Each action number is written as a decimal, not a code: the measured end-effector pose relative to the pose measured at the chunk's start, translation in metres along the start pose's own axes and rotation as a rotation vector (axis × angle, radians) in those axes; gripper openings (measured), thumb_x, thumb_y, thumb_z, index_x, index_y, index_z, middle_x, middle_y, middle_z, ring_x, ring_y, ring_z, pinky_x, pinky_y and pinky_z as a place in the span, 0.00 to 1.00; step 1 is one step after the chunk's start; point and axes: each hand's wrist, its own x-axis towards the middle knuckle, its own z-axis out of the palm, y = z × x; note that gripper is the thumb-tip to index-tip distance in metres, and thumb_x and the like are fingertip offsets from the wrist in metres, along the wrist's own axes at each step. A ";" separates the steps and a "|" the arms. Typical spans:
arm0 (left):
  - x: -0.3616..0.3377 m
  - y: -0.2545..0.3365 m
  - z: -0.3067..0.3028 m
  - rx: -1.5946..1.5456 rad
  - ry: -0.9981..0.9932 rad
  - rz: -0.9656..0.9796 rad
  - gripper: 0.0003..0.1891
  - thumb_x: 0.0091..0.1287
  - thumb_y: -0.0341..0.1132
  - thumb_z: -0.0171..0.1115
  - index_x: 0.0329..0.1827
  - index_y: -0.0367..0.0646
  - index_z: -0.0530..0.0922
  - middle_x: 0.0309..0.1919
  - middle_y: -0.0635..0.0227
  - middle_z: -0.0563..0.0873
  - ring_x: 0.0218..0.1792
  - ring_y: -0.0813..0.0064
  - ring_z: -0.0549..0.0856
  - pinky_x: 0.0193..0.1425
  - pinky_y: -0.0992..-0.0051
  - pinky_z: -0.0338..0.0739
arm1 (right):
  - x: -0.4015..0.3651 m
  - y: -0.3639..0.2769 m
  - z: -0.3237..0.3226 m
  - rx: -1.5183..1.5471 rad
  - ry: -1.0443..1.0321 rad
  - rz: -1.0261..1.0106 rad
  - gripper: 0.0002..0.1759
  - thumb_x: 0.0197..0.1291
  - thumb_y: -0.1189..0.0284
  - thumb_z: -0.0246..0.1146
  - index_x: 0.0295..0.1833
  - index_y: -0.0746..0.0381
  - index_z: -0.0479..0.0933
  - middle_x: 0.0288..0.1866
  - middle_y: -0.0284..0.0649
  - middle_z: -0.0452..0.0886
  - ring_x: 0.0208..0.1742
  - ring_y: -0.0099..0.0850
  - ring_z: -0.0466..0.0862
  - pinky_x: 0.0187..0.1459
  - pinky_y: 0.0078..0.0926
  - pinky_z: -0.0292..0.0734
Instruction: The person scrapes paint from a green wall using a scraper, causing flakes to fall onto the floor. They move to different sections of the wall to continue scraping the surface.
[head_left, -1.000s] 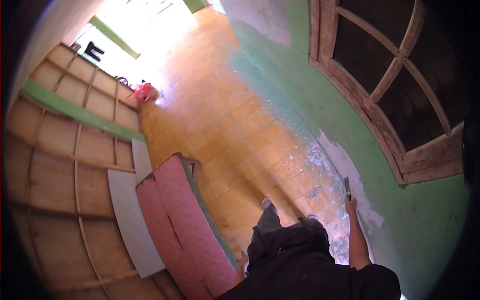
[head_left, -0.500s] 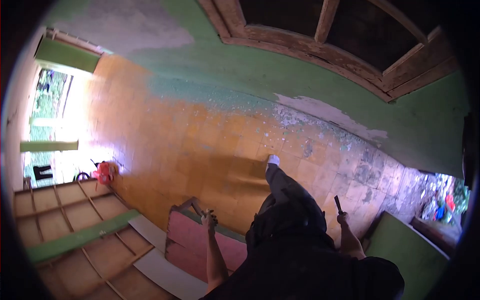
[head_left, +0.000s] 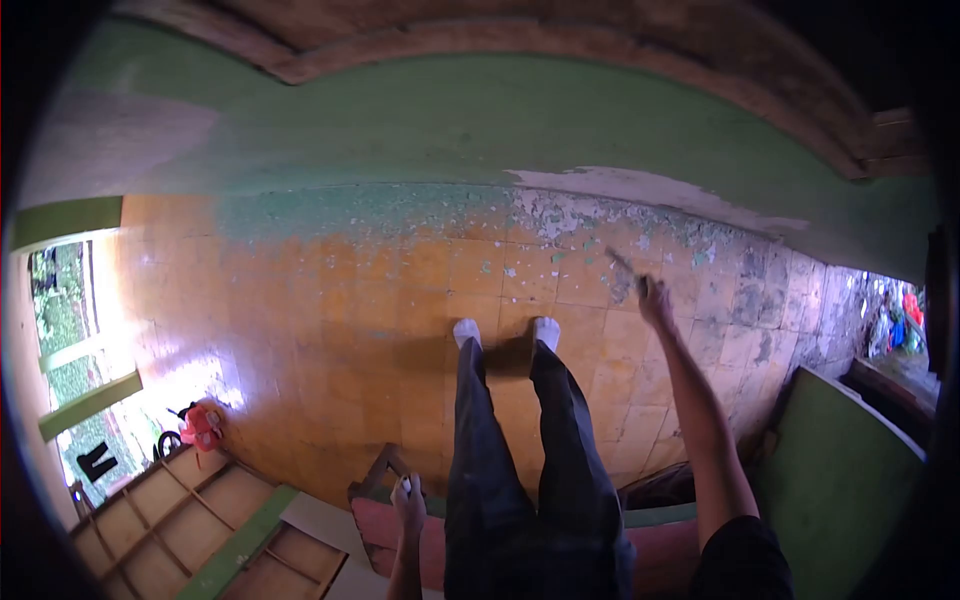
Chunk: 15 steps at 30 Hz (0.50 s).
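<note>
My right hand [head_left: 654,300] is closed around the handle of a scraper [head_left: 622,264], its thin flat blade angled up and left towards the wall. The blade stands out over the chip-strewn tiles, apart from the wall as far as I can tell. Green paint has come off the wall in a long pale patch [head_left: 640,186] low down. At the lower left, my left hand [head_left: 408,505] is curled, with a small pale bit showing at its fingers that I cannot make out. It is nearest to a brown wooden bracket-like piece [head_left: 375,470] on the pink bench-like furniture [head_left: 375,525].
Paint chips [head_left: 510,272] litter the orange tiled floor [head_left: 330,340] along the wall. A green panel [head_left: 840,480] stands at right. Wood-framed panels [head_left: 150,530] and a red object [head_left: 203,425] are at lower left. A window frame [head_left: 560,40] is overhead.
My view has turned squarely to the wall, and both feet now show side by side. My right arm has reached forward with the scraper. The left hand has dropped lower in view.
</note>
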 end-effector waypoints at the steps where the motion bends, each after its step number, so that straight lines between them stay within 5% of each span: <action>1: 0.009 -0.014 0.008 -0.007 -0.016 0.028 0.16 0.73 0.39 0.53 0.38 0.34 0.81 0.22 0.67 0.79 0.20 0.77 0.77 0.25 0.73 0.70 | 0.035 0.000 0.016 -0.031 0.085 -0.010 0.18 0.71 0.55 0.51 0.51 0.56 0.76 0.41 0.60 0.78 0.46 0.60 0.78 0.44 0.58 0.71; 6: 0.046 -0.033 0.023 0.047 -0.152 -0.033 0.13 0.72 0.37 0.55 0.38 0.34 0.81 0.23 0.67 0.81 0.22 0.78 0.78 0.27 0.74 0.71 | 0.156 -0.005 0.035 -0.206 0.128 0.050 0.20 0.72 0.53 0.48 0.56 0.53 0.75 0.52 0.53 0.77 0.53 0.55 0.78 0.51 0.58 0.73; 9: 0.055 -0.064 0.006 -0.042 -0.209 -0.321 0.13 0.73 0.36 0.54 0.38 0.34 0.81 0.26 0.66 0.82 0.26 0.79 0.80 0.29 0.75 0.72 | 0.171 -0.017 0.040 -0.134 0.293 0.045 0.16 0.69 0.59 0.54 0.55 0.55 0.74 0.52 0.52 0.78 0.53 0.55 0.78 0.50 0.53 0.72; 15: 0.087 -0.101 -0.031 0.007 -0.193 -0.456 0.15 0.74 0.40 0.52 0.41 0.37 0.81 0.28 0.68 0.83 0.28 0.79 0.81 0.30 0.76 0.74 | 0.206 -0.107 0.066 -0.287 0.072 0.034 0.19 0.71 0.58 0.52 0.63 0.49 0.71 0.59 0.47 0.75 0.59 0.48 0.76 0.56 0.59 0.71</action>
